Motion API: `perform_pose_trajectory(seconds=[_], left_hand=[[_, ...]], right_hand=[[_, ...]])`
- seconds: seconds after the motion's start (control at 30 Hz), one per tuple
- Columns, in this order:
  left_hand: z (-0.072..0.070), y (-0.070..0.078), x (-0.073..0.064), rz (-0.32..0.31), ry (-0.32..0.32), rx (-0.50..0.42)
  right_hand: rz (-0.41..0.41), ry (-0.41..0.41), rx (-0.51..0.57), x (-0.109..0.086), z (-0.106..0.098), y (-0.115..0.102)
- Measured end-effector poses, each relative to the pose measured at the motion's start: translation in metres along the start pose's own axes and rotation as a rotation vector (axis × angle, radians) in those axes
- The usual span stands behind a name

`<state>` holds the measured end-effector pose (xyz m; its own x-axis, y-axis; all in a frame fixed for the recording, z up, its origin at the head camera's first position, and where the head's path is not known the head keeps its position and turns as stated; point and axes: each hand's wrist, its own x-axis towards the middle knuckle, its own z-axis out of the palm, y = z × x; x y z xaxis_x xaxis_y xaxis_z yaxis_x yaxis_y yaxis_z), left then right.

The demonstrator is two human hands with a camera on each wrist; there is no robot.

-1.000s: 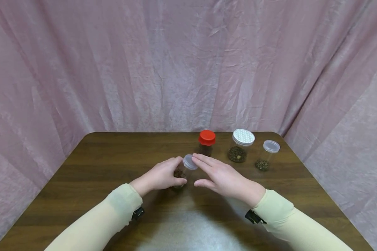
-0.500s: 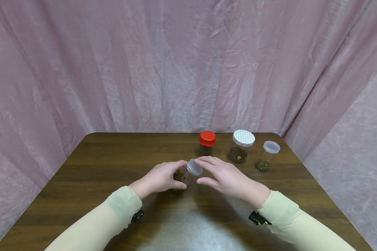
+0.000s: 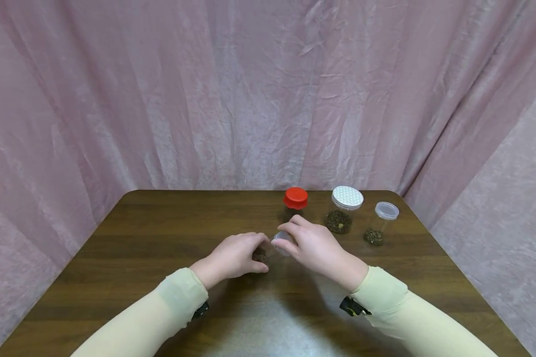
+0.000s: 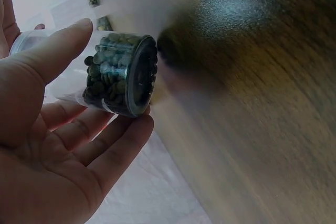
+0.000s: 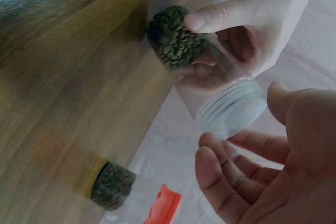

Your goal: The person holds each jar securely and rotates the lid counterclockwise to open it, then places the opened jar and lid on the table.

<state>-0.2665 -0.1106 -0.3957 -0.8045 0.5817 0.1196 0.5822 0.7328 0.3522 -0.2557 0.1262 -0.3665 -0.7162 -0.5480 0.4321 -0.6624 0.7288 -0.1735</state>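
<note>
Grips a clear jar (image 4: pixel 113 69) with the left hand (image 3: pixel 232 255), thumb along the side nearer the body and fingers curled round the far side. Holds the jar tilted within the left palm, leaning its top toward the right hand (image 3: pixel 314 248), with dark pellets (image 5: pixel 176 45) heaped at the bottom end. Pinches the translucent lid (image 5: pixel 233 109) at the jar's top between right thumb and fingertips. Cannot tell whether or not the base touches the wooden table (image 3: pixel 169 223) beneath the left hand. Has a red-lidded jar (image 3: pixel 296 199) just beyond the right hand, partly hidden by it; a wide jar with a white patterned lid (image 3: pixel 344 210) beyond and rightward of that hand; a slim clear-lidded jar (image 3: pixel 381 225) farther right. Wears pale sleeves (image 3: pixel 138 307) down to both wrists. Faces a pink curtain (image 3: pixel 268 99) well beyond both hands.
</note>
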Motion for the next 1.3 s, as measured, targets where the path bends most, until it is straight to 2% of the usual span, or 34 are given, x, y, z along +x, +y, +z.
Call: perform_pose_trajectory(seconds=[0.3,0.43,0.97,1.3], left_hand=[[0.0017,-0.0007,-0.0002,-0.004,0.018,0.008],[0.002,-0.0017,0.0,0.0,0.021,0.013],[0.0016,-0.0036,-0.0018,0.004,0.022,0.005],[-0.0007,-0.002,-0.0035,0.015,0.017,0.001]], right_hand=[[0.073,-0.028,0.018,0.0033,0.0003,-0.004],[0.079,-0.039,0.031,0.0039,0.0016,-0.004],[-0.01,-0.004,-0.012,0.0046,0.0045,-0.0028],[-0.073,-0.015,-0.025,0.0023,0.0016,-0.0005]])
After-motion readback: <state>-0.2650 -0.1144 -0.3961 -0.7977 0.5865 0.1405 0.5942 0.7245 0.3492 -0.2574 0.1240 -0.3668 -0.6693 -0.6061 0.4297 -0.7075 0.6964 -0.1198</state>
